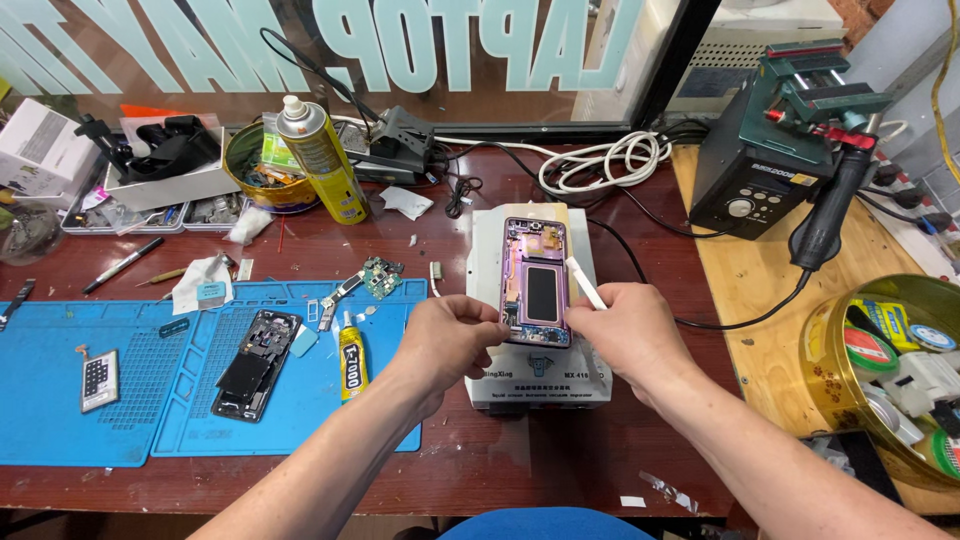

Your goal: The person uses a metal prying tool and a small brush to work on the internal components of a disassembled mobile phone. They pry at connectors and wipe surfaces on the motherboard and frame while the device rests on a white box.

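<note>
Two bare hands are met over a purple-framed opened phone body (535,282), laid flat on a white heating pad (538,375). Its lower left edge is pinched by the left hand (447,338). A thin white plastic pry strip (586,283) is gripped by the right hand (627,330), slanting toward eleven o'clock against the frame's right edge.

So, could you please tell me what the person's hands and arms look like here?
Both forearms are bare up to the frame edge, with no sleeves in view. The left hand and right hand wear no gloves, rings, watch or bands, and show no markings.
</note>
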